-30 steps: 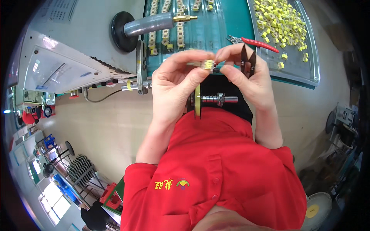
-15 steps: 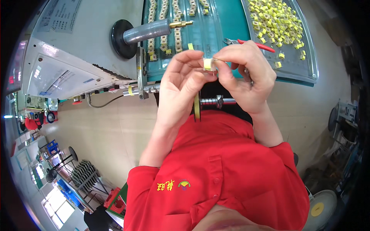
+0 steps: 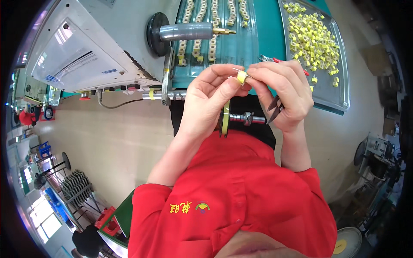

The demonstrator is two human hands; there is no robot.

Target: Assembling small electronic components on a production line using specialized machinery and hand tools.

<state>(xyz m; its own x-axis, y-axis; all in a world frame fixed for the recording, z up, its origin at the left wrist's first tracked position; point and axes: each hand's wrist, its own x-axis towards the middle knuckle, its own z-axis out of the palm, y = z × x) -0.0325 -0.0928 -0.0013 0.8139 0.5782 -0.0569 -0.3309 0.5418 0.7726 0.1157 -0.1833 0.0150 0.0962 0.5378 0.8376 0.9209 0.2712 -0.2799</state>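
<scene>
Between both sets of fingertips is a small coil bobbin (image 3: 242,77) wrapped in yellow tape, with thin metal pins sticking out. My left hand (image 3: 211,90) pinches it between thumb and fingers from the left. From the right, my right hand (image 3: 282,88) is closed with its thumb and fingertips at the bobbin. Dark-bladed scissors (image 3: 275,109) are tucked in the right palm, blades pointing down toward me; their handles are hidden. Below the hands, a reel of yellow tape (image 3: 225,120) sits on a metal rod (image 3: 241,118).
A tray (image 3: 340,101) heaped with yellow-taped bobbins lies at the far right. Red-handled cutters (image 3: 264,58) lie behind my right hand. Rows of bobbins (image 3: 213,47) stand in a clear tray ahead. At left, a machine (image 3: 99,43) carries a projecting grey spindle (image 3: 187,32).
The bobbin has been turned and tilted in my fingers. My right hand has rotated, bringing the scissor blades into sight. The whole view has shifted slightly.
</scene>
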